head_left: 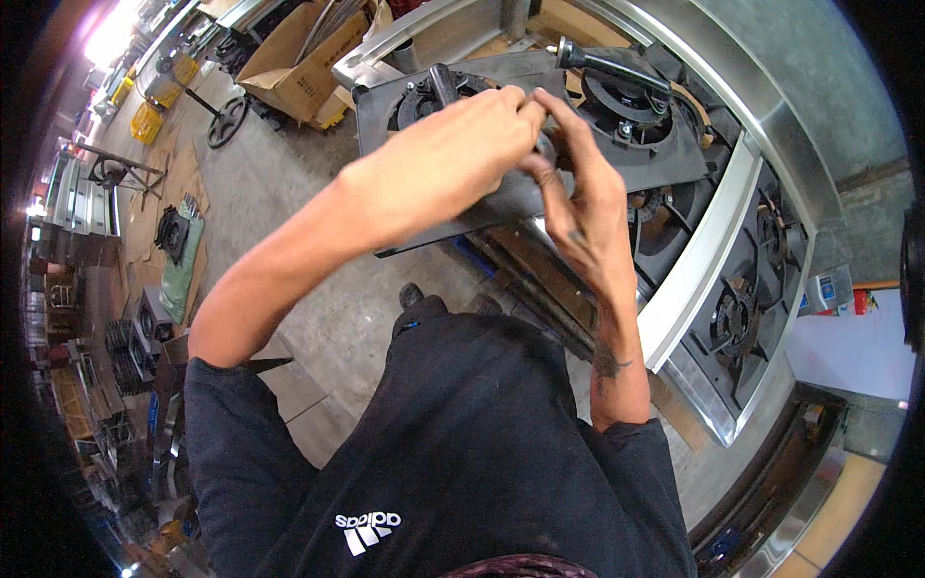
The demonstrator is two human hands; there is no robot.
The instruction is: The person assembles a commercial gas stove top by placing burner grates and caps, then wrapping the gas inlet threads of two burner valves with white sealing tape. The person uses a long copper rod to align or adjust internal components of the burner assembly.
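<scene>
My left hand [477, 144] and my right hand [586, 193] meet above a dark flat burner panel [674, 166]. Both are closed, fingertips together around a small greyish part [546, 149] that is mostly hidden and slightly blurred. What exactly it is I cannot make out. Beneath the hands the panel carries two round black burners, a left burner [414, 108] partly behind my left hand and a right burner [621, 101]. A black burner tube [617, 69] with a brass-coloured tip lies across the right one.
The panel rests over a steel stove frame [699, 255] with more black grates and burners [737, 313] to the right. An open cardboard box [301, 67] stands at the far left. Metal parts [173, 231] and a handwheel [227, 122] lie on the floor at left.
</scene>
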